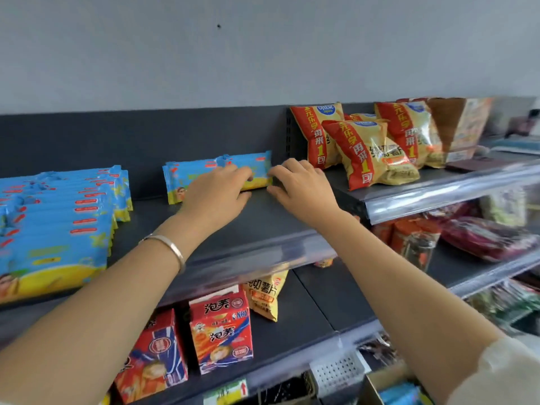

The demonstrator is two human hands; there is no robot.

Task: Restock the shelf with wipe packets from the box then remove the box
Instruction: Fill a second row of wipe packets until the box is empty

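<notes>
— Shelf (233, 229) first: what stands on it?
— One wipe packet (204, 166) stands on its long edge at the back of the top shelf, against the dark back panel (87, 147). It is apart from the row of wipe packets (58, 217) lined up at the left of the same shelf.
— And the grip?
— The left hand (217, 190) lies over the packet's front, fingers curled across it and thumb below its lower edge, so its grip is on the wipe packet. The right hand (298, 185) has bent fingertips at the packet's right end; whether it pinches or only touches, I cannot tell.
— Where is the box?
— Low in the right corner a cardboard box (380, 381) shows in part, with blue packets inside, blurred.
— Anything else close by?
— Some chip bags (368, 153) on the neighbouring shelf, just right of the right hand. Below are red cartons (220, 328) on the lower shelf, and a metal bracelet (172, 247) sits on the left wrist.
</notes>
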